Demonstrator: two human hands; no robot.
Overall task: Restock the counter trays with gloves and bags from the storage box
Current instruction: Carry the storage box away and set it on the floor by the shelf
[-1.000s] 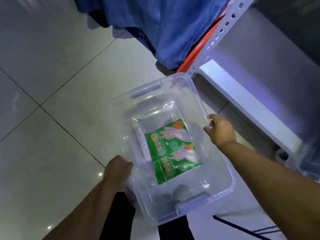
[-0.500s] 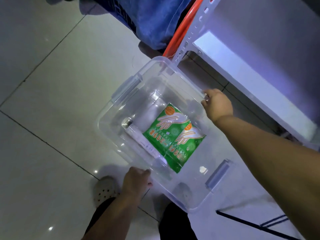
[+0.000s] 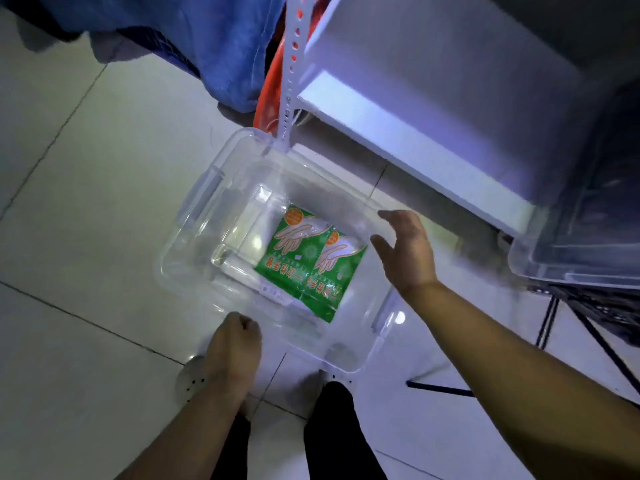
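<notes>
clear storage box, green glove packets

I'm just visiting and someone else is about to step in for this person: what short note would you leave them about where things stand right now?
Left hand: closed on the near rim of the clear storage box, which sits on the tiled floor.
Right hand: open, fingers spread, above the box's right rim, holding nothing.
In the box: two green glove packets side by side, with a pale roll beside them, probably bags.
Done: box is open and within reach.
Left: take out the gloves and bags and carry them to the counter trays, which are not in view.
</notes>
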